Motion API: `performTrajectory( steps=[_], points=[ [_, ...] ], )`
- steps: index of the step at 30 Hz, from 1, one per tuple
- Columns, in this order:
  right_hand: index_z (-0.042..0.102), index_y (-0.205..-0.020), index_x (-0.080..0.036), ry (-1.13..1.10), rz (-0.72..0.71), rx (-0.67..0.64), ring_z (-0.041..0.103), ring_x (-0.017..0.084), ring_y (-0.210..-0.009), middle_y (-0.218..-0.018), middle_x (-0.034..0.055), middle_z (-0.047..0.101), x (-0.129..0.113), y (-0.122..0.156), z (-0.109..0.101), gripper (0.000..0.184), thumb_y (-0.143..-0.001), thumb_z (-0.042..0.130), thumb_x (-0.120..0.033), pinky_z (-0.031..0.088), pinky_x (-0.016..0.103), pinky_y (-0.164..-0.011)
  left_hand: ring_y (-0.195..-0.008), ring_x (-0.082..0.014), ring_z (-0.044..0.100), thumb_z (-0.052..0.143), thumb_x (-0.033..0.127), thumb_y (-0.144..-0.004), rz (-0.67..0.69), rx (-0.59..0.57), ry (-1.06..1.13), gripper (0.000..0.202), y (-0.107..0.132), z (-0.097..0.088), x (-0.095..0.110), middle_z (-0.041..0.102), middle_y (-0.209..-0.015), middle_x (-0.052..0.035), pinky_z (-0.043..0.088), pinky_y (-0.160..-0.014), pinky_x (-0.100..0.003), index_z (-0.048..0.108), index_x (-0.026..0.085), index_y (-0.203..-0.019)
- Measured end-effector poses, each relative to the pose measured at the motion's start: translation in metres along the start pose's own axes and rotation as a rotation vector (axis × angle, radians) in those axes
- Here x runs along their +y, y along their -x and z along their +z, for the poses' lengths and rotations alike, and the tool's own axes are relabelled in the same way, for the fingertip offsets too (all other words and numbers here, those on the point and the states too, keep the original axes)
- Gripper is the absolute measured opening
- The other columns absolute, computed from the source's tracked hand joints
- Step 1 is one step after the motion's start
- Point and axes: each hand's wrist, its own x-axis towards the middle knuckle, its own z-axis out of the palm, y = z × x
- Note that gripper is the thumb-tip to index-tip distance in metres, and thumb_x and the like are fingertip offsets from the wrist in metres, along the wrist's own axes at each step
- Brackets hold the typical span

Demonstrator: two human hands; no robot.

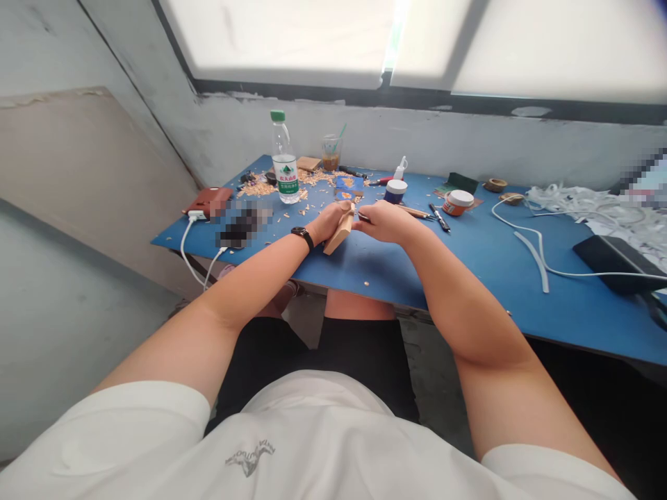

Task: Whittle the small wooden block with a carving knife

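Observation:
My left hand is closed around a pale wooden block, held tilted over the blue table. A black watch sits on that wrist. My right hand is closed on a small carving tool, its tip touching the top of the block. Wood shavings lie scattered behind the hands.
A water bottle, plastic cup, two small jars, pens, a red wallet and a charging cable sit on the table. White cords and a black box lie at the right. A wall and window stand behind.

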Motion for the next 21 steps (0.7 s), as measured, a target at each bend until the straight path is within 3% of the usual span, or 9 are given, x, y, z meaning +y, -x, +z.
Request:
performTrajectory(
  steps=[4, 8, 13, 18, 21],
  points=[
    [0.089, -0.107, -0.024, -0.023, -0.024, -0.063, 0.071, 0.031, -0.085, -0.083, 0.0108, 0.079, -0.0078, 0.0081, -0.0086, 0.044, -0.129, 0.062, -0.05, 0.042, 0.043, -0.082, -0.076, -0.0174, 0.045, 0.074, 0.049, -0.099, 0.044, -0.053, 0.064, 0.036, 0.0025, 0.0007, 0.0034, 0.054, -0.075, 0.0017, 0.043, -0.075, -0.034, 0.057, 0.026, -0.076],
    [0.089, -0.098, -0.024, -0.036, 0.013, -0.074, 0.071, 0.031, -0.086, -0.079, 0.011, 0.076, -0.0084, 0.0084, -0.009, 0.048, -0.129, 0.064, -0.051, 0.042, 0.045, -0.086, -0.075, -0.0176, 0.042, 0.085, 0.049, -0.089, 0.093, -0.106, 0.056, 0.04, 0.0049, -0.0012, 0.006, 0.048, -0.074, 0.0039, 0.043, -0.073, -0.033, 0.053, 0.027, -0.08],
    [0.09, -0.104, -0.021, -0.023, 0.022, -0.048, 0.07, 0.028, -0.088, -0.085, 0.0111, 0.079, -0.0077, 0.0046, -0.0051, 0.048, -0.131, 0.063, -0.049, 0.041, 0.042, -0.085, -0.076, -0.0186, 0.045, 0.079, 0.043, -0.1, 0.076, -0.092, 0.014, 0.036, 0.0014, -0.0022, 0.0077, 0.05, -0.077, 0.0021, 0.044, -0.077, -0.036, 0.054, 0.026, -0.08],
    [0.094, -0.124, -0.012, 0.099, 0.07, -0.047, 0.074, 0.03, -0.097, -0.11, 0.0196, 0.09, -0.0113, 0.002, -0.0049, 0.056, -0.135, 0.054, -0.05, 0.041, 0.04, -0.083, -0.078, -0.0197, 0.047, 0.072, 0.036, -0.113, 0.086, -0.022, -0.041, 0.04, -0.002, -0.002, 0.0035, 0.057, -0.078, -0.0017, 0.045, -0.08, -0.039, 0.06, 0.024, -0.077],
    [0.096, -0.128, -0.012, 0.14, 0.149, -0.066, 0.076, 0.031, -0.099, -0.116, 0.0208, 0.092, -0.0105, -0.0002, -0.0053, 0.056, -0.132, 0.061, -0.056, 0.041, 0.039, -0.081, -0.072, -0.0195, 0.043, 0.06, 0.033, -0.119, 0.07, -0.003, -0.024, 0.047, -0.0007, -0.0006, 0.0003, 0.053, -0.07, -0.0017, 0.041, -0.076, -0.04, 0.059, 0.024, -0.073]
  ],
)
